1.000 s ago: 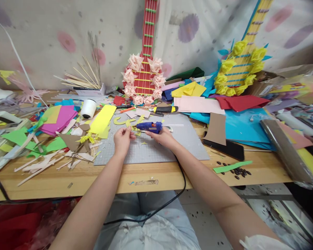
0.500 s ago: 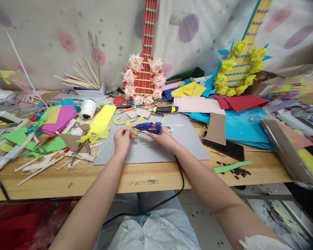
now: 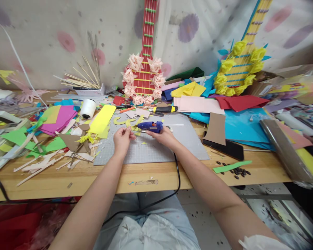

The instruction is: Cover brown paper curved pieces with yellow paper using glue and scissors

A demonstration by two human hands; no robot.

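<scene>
In my right hand point(image 3: 165, 137) is a blue hot glue gun point(image 3: 150, 126), its nozzle pointing left and a clear glue stick point(image 3: 176, 125) jutting from its back. My left hand point(image 3: 122, 138) is closed in a pinch on a small yellow piece point(image 3: 128, 127), right by the nozzle; the fingers partly hide it. More yellow cut pieces point(image 3: 117, 120) lie just behind on the grey cutting mat point(image 3: 156, 152). The handles of what look like scissors point(image 3: 169, 128) show behind my right hand.
Paper scraps point(image 3: 44, 163) and a white spool point(image 3: 88, 108) crowd the left. Behind the mat stand a red guitar point(image 3: 143, 80) with pink flowers and a yellow one point(image 3: 237, 69). A phone point(image 3: 231, 149) and dark beads point(image 3: 240, 172) lie right. The gun's black cord point(image 3: 177, 173) drops over the table edge.
The glue gun has shifted slightly to the right, its nozzle drawing a little away from my left fingers. The cord has swung slightly left. My left hand stays in place.
</scene>
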